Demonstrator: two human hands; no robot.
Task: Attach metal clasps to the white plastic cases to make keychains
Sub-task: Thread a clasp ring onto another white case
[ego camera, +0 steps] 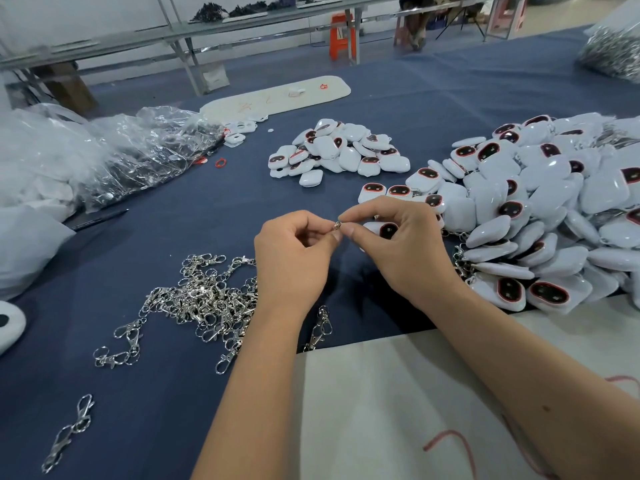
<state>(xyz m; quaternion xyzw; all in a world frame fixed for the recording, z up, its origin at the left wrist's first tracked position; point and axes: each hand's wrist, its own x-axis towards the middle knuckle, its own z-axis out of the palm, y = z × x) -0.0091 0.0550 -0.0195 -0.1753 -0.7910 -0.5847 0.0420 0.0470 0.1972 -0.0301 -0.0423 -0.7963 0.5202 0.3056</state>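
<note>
both hands, left hand [294,251] and right hand [391,244], pinch a small metal clasp [337,226]; probably its ring could slip, dropping onto the desk [214,209].

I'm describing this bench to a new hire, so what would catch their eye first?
Probably the big heap of white plastic cases at the right. Then the left hand and right hand at centre, pinching a small metal piece, and the tangle of metal clasps at lower left.
</note>
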